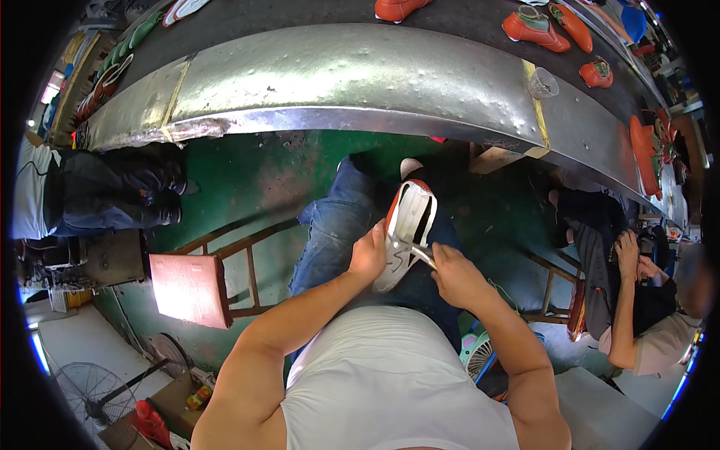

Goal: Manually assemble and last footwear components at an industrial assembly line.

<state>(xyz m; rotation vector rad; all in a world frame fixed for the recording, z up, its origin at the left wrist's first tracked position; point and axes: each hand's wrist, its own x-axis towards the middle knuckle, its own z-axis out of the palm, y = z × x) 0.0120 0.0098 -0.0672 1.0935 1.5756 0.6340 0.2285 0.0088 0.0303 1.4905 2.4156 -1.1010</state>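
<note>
A red-and-white shoe upper [409, 214] lies bottom up over my lap, its pale sole side facing me with a dark mark near the close end. My left hand [368, 255] is closed on the shoe's left edge. In my right hand [453, 276] is the handle of metal pincers [421, 255], as far as their shape shows. Their metal head meets the middle of the shoe's underside. My fingers partly cover the handle, so the jaws cannot be made out clearly.
Ahead runs a metal-edged conveyor [337, 71] with red shoes [536, 28] and a clear plastic cup [543, 83]. A stool [189, 289] stands at left, a green fan [475, 352] beside me at right. One person [97, 187] is at far left, another [637, 300] at right.
</note>
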